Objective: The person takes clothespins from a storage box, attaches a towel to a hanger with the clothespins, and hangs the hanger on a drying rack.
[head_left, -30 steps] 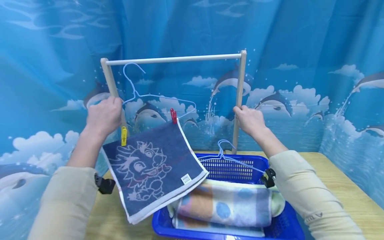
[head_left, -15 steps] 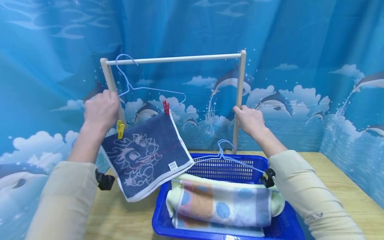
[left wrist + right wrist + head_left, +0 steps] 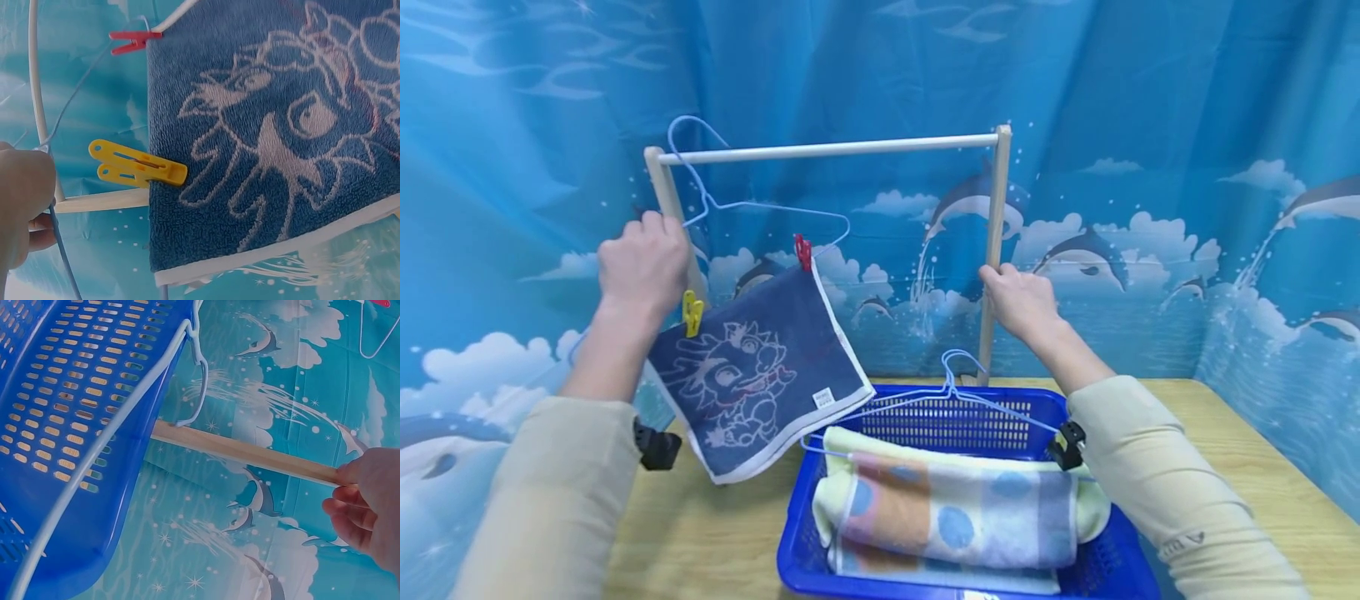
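Observation:
My left hand (image 3: 643, 262) grips a light blue wire hanger (image 3: 778, 208) below its neck. A navy towel (image 3: 801, 333) with a white cartoon outline and white border hangs tilted from it. A yellow clothespin (image 3: 137, 164) and a red clothespin (image 3: 803, 252) hold the towel's top edge. In the head view the hanger's hook rises above the left end of the rack's white rail (image 3: 850, 150) and overlaps it. My right hand (image 3: 1021, 300) holds the rack's right wooden post (image 3: 244, 452) between thumb and fingers; the right wrist view shows those fingers bent around it.
A blue plastic basket (image 3: 793, 550) stands on the wooden table (image 3: 1165, 417). Inside are a folded pastel towel (image 3: 962, 508) and more blue hangers (image 3: 951, 387), their hooks sticking up. Behind the rack hangs a dolphin-print curtain (image 3: 865, 75).
My left hand has moved up and left with the hanger and navy towel, bringing the hook from below the rail to above its left end. My right hand has kept its hold on the post.

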A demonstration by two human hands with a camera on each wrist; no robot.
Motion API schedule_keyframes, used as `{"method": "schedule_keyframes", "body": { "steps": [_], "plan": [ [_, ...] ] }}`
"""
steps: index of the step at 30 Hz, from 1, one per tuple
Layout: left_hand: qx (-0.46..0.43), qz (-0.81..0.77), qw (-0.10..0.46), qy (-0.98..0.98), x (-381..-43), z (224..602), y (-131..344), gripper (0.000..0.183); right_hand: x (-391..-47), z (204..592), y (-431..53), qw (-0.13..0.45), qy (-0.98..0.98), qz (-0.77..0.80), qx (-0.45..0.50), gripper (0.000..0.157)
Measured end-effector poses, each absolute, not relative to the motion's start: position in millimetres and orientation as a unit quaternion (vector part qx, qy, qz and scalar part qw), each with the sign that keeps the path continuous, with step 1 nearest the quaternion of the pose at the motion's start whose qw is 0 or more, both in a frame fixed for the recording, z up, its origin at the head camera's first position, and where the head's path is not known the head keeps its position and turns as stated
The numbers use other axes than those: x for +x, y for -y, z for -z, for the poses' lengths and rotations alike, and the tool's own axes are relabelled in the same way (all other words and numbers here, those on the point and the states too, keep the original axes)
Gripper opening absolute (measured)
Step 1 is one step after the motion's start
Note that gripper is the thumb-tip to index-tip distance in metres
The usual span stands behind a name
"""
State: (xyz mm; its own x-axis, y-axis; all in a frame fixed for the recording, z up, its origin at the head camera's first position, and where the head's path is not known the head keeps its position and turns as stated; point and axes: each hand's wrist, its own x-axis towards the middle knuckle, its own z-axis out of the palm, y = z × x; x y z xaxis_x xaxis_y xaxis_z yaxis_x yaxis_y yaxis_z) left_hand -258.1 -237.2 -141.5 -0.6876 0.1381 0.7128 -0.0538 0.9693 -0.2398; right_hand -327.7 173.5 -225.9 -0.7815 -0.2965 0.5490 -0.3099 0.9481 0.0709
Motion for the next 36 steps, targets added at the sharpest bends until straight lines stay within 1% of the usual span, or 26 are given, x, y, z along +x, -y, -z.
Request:
{"method": "schedule_keyframes", "body": {
  "steps": [4, 11, 25, 36],
  "plan": [
    [-0.008, -0.128, 0.389, 0.912, -258.5, 137.4, 236.0, 0.018, -327.0, 224.5, -172.7, 0.289, 0.944, -0.015, 0.156, 0.016],
    [-0.001, -0.13, 0.356, 0.925, -260.3, 137.8, 235.6, 0.02, -326.0, 221.9, -169.6, 0.271, 0.953, -0.015, 0.136, 0.017],
    [0.012, -0.134, 0.326, 0.936, -260.4, 134.9, 231.3, 0.018, -324.1, 221.2, -168.1, 0.254, 0.958, -0.035, 0.128, 0.02],
    [0.027, -0.134, 0.302, 0.944, -262.3, 134.7, 228.8, 0.021, -323.7, 220.9, -167.7, 0.247, 0.96, -0.032, 0.128, 0.02]
  ]
}}
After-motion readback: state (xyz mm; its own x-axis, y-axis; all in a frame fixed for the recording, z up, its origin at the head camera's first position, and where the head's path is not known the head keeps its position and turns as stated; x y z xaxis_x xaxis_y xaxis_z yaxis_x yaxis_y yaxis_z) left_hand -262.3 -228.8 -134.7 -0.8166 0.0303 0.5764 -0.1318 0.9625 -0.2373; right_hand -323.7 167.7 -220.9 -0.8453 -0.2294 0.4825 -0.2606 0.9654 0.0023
